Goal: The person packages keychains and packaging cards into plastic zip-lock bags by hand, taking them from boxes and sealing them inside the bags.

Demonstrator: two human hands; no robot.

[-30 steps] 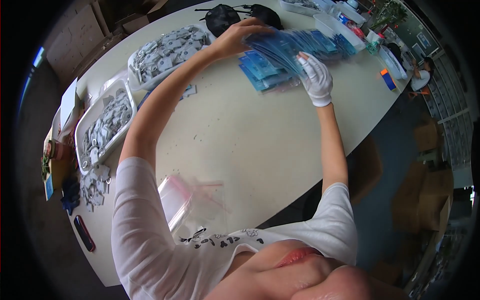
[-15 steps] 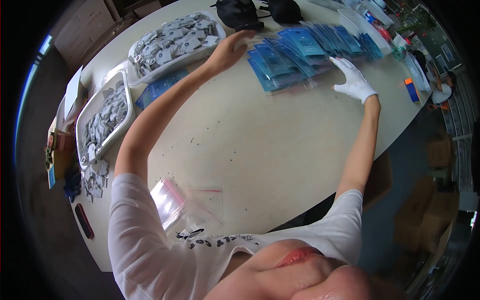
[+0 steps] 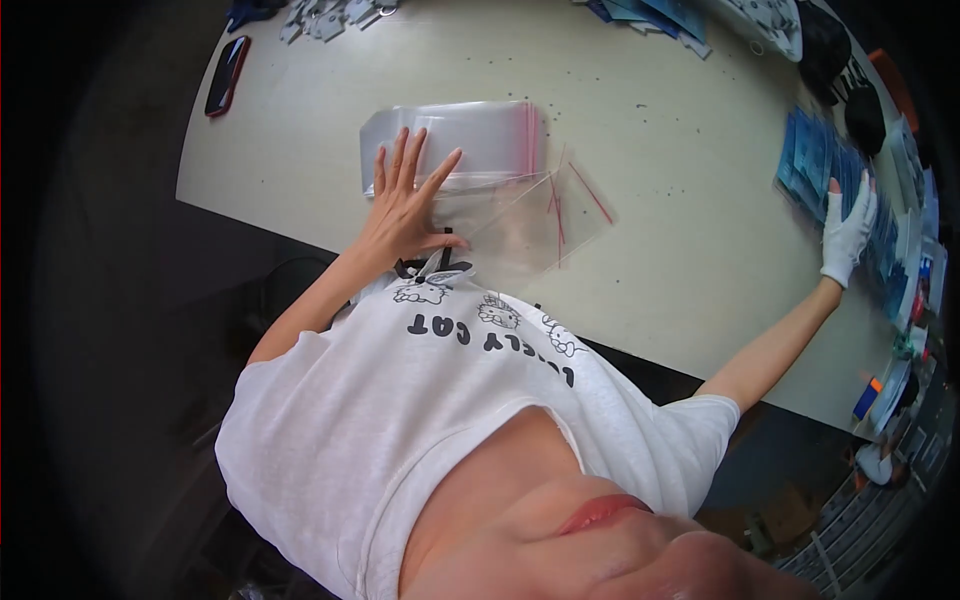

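Observation:
A stack of clear zip bags (image 3: 465,130) with pink seal strips lies near the table's front edge. Over its near edge my bare left hand (image 3: 405,210) is open, fingers spread, with nothing gripped. Several loose clear bags (image 3: 515,225) overlap beside the stack, next to my left thumb. Far to the right, my right hand (image 3: 848,230) wears a white glove with bare fingertips. Its thumb and fingers are stretched apart at a row of blue packets (image 3: 812,160) in clear sleeves; whether the fingertips press on them is hard to tell.
A phone (image 3: 228,75) lies at the left table edge. Grey tags (image 3: 330,18) are heaped at the far left. Blue cards (image 3: 660,15), a white tray (image 3: 795,45) of tags and black items (image 3: 862,115) are farther right. Behind the table, a person (image 3: 875,463) appears at right.
The view has swung left. My left hand has come back from the black items and far packets to the clear bags near me. My right hand stays by the blue packets.

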